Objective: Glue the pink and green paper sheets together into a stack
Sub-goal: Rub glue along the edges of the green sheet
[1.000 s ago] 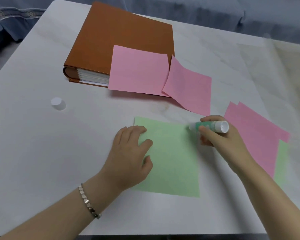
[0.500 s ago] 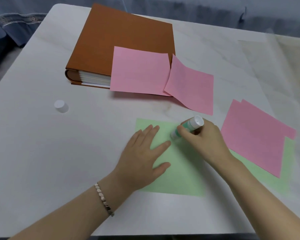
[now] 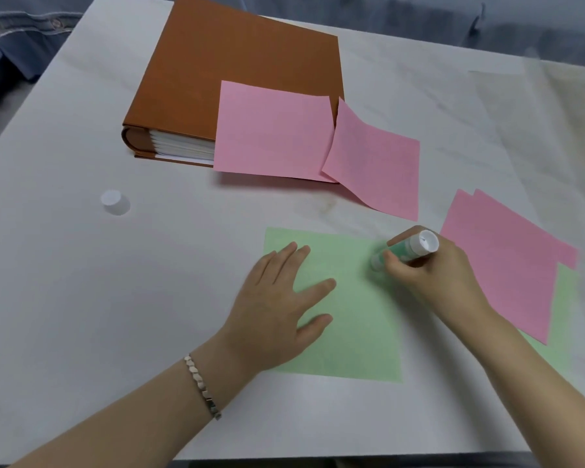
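Green sheet [image 3: 358, 332]: flat on the table [image 3: 81, 315], close to the near edge and a little right of middle; pale, square-cut, uncreased.
Handling: thin, light and limp; likely to slide or buckle under a dragged glue tip, so best pinned flat with a palm and lifted later by a corner or an edge.
Left hand [image 3: 277, 312]: spread flat with fingers straight, pressing on the sheet's left part; grips nothing.
Right hand [image 3: 433, 275]: curled round the glue stick [image 3: 411, 247], with the tip slanted down onto the sheet near its far right corner.
Glue stick look: green barrel, white end up, uncapped.
First pink sheet [image 3: 271, 130]: draped off the brown binder [image 3: 237, 62], overhanging its near edge.
Second pink sheet [image 3: 375, 160]: just beside the first, bent, partly down on the table.
Side pile [image 3: 507, 265]: pink sheets skewed over a green one, by the table's right edge, near the right hand.
Cap [image 3: 115, 202]: white, alone toward the left edge, well apart from the sheet.
Bracelet [image 3: 201, 386]: metal links, on the left wrist.
Step, as judged: spreading glue, with no pink layer laid on yet.
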{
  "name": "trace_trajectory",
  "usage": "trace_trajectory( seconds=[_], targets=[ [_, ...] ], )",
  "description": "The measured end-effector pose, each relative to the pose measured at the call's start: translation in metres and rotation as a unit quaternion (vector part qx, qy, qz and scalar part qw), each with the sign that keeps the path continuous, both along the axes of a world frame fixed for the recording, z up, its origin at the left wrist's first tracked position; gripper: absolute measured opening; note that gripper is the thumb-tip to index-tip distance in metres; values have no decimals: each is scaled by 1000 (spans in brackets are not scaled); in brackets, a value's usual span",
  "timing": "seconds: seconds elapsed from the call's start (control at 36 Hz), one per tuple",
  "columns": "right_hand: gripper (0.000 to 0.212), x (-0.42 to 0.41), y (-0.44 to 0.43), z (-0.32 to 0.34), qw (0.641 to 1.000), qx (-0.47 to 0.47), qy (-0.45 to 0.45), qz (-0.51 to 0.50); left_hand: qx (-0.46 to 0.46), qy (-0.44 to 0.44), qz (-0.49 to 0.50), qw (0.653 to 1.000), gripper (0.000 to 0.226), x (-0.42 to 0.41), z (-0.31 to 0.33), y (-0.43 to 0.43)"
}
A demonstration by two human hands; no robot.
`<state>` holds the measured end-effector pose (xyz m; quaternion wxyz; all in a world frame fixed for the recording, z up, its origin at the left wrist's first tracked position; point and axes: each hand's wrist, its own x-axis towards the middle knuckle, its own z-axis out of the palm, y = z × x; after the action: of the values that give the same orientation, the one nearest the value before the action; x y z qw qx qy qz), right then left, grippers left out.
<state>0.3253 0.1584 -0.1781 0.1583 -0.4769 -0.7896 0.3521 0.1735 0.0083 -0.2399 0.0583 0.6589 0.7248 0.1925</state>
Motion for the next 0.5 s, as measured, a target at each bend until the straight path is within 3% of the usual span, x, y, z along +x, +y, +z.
trace_trajectory(
  seconds=[0.08, 0.22, 0.5],
  targets=[
    [5, 5, 4, 4, 1000, 6, -12, -15, -1, -6, 1, 1000, 41, 0, -1, 0],
    [6, 4, 11, 14, 996, 15, 54, -72, -5, -15, 7, 1000, 41, 0, -1, 0],
    [8, -35, -10, 3, 998, -33, 57, 15, 4, -23, 21, 1000, 41, 1, -2, 0]
  ],
)
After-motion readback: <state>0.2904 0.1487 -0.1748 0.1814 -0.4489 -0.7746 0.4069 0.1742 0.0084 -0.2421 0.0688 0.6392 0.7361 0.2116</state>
